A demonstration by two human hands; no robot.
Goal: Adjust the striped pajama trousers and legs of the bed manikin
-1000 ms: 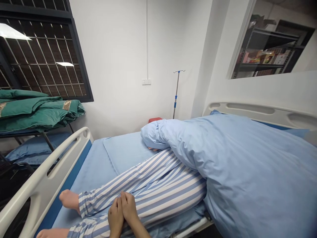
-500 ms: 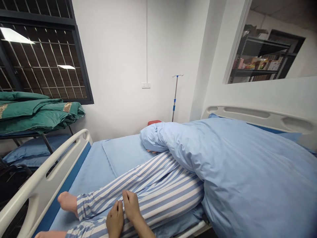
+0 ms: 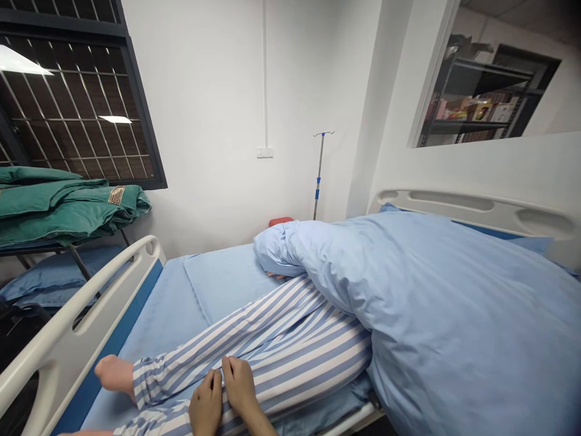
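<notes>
My left hand (image 3: 206, 402) and my right hand (image 3: 238, 383) are side by side at the bottom of the view, over the lower leg of a figure lying on the bed. Both have curled fingers, backs upward, and nothing shows in either. Whether they touch the cloth I cannot tell. The figure wears blue-and-white striped trousers (image 3: 290, 357); one bare foot (image 3: 113, 372) shows near the bed's foot end, the other is partly cut off. A light-blue quilt (image 3: 422, 290) covers the upper body. A few fingertips (image 3: 278, 276) show under its edge.
The bed has a pale footboard (image 3: 102, 275) at left and a headboard (image 3: 476, 212) at right. Behind it stand an IV pole (image 3: 319, 172) and a red object (image 3: 281, 221). Green folded bedding (image 3: 68, 209) lies on a rack at left, by a barred window (image 3: 77, 109).
The view has shifted slightly, so the scene sits a little further left. My hands stay closed side by side over the leg; nothing else has visibly moved.
</notes>
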